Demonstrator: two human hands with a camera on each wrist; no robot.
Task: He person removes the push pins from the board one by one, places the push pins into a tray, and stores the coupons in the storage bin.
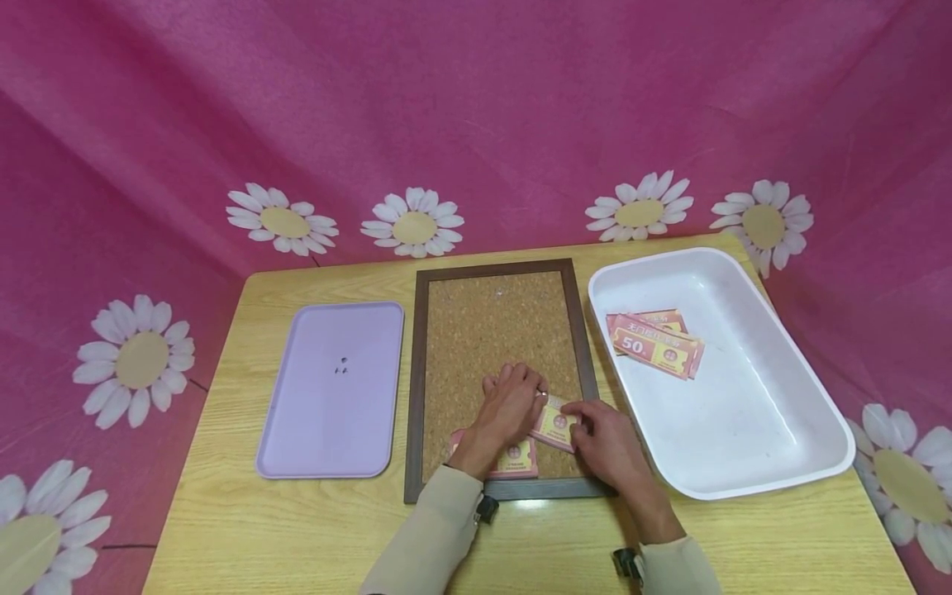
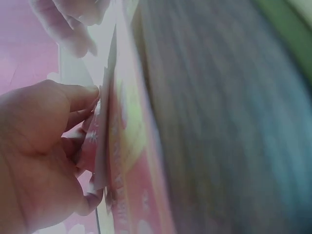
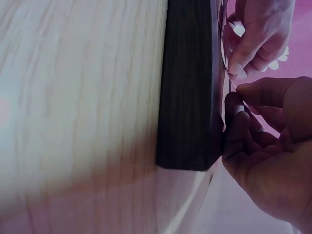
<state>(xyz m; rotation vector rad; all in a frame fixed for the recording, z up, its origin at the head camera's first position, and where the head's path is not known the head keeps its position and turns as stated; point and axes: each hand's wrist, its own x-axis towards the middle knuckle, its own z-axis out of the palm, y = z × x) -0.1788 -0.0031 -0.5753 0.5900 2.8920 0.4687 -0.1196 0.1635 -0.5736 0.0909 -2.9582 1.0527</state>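
Observation:
Over the lower part of a framed corkboard [image 1: 494, 330], both hands grip a small stack of pink and yellow paper coupons [image 1: 554, 423]. My left hand [image 1: 511, 406] holds the left end, its thumb and curled fingers around the edges in the left wrist view. At the other end, my right hand [image 1: 608, 442] pinches the coupons between thumb and fingers; the right wrist view shows the fingertips [image 3: 238, 114] close to the dark frame. Another coupon stack [image 1: 518, 461] lies on the cork below, partly hidden by the left hand and forearm.
To the right stands a white plastic tub [image 1: 744, 413] with several loose coupons [image 1: 658, 345] at its left side, one printed 50. A lilac tray [image 1: 335, 413] with a few small dark marks or holes lies left of the board. Pink flowered cloth [image 1: 483, 107] hangs behind the wooden table [image 1: 216, 512].

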